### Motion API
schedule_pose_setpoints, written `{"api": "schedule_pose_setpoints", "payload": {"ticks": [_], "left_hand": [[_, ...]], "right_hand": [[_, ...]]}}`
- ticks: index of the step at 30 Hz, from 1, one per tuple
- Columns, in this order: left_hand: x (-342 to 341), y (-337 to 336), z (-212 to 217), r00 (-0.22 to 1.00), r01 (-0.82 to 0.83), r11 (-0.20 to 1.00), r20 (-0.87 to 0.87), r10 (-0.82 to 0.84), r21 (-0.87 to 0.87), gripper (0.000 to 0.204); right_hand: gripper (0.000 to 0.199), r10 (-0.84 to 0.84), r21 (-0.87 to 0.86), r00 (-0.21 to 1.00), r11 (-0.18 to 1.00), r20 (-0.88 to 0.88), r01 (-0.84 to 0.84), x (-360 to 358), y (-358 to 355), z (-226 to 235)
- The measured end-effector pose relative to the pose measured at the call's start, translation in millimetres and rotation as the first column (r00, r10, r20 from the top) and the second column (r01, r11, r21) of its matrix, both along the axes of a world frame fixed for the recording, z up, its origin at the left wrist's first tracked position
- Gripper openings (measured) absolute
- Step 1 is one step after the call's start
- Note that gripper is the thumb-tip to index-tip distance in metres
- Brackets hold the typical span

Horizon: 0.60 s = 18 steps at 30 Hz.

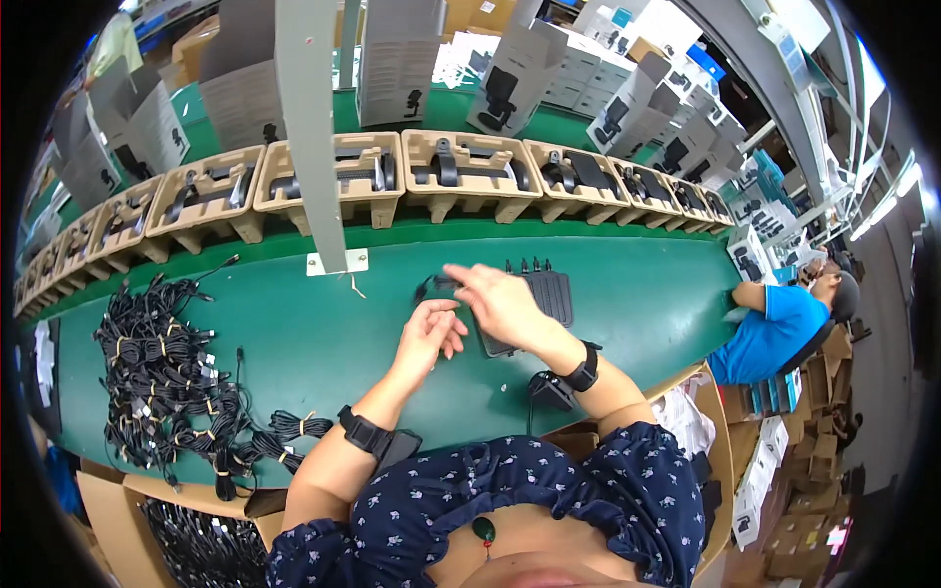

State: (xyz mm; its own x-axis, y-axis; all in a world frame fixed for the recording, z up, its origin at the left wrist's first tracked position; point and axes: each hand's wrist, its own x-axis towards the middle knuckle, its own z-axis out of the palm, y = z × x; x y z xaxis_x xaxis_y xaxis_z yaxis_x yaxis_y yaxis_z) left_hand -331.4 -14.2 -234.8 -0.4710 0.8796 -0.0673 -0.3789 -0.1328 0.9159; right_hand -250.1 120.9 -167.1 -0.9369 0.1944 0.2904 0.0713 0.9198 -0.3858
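My right hand point(500, 302) is over the left part of a flat black ribbed case point(549, 297), with its fingers stretched to the left. At those fingertips is a short black cable end point(423, 290), seemingly pinched, though the grip is partly hidden. Just below and to the left, my left hand point(428, 338) has loosely curled fingers that stand apart, and nothing shows in them. Several small black plugs point(523, 266) stick up along the far edge of the case. Both of my wrists wear black straps.
Bundled black cables point(162, 353) lie heaped on the green table point(323, 323) at left. Moulded cardboard trays point(470, 176) with black parts line the far side, behind a grey post point(312, 147). A black device point(551, 388) sits by the near edge. A co-worker in blue point(779, 328) sits at right.
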Motion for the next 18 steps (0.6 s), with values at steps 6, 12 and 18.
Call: {"api": "schedule_pose_setpoints", "payload": {"ticks": [6, 12, 18], "left_hand": [[-5.6, -0.2, -8.6, 0.994, 0.054, 0.996, -0.094, -0.060, -0.072, 0.021], [-9.2, -4.2, -9.5, 0.988, 0.087, 0.991, -0.117, -0.099, -0.103, 0.020], [-10.9, -5.6, -10.2, 0.990, 0.098, 0.990, -0.093, -0.107, -0.097, 0.019]], "right_hand": [[0.026, -0.420, -0.084, 0.850, 0.905, -0.318, 0.416, 7.8, 77.8, 28.9], [0.028, -0.513, 0.154, 0.707, 0.746, -0.487, 0.647, 2.9, 175.4, 39.1], [0.021, -0.577, 0.481, 0.779, 0.625, -0.246, 0.615, -33.1, 224.7, 26.6]]}}
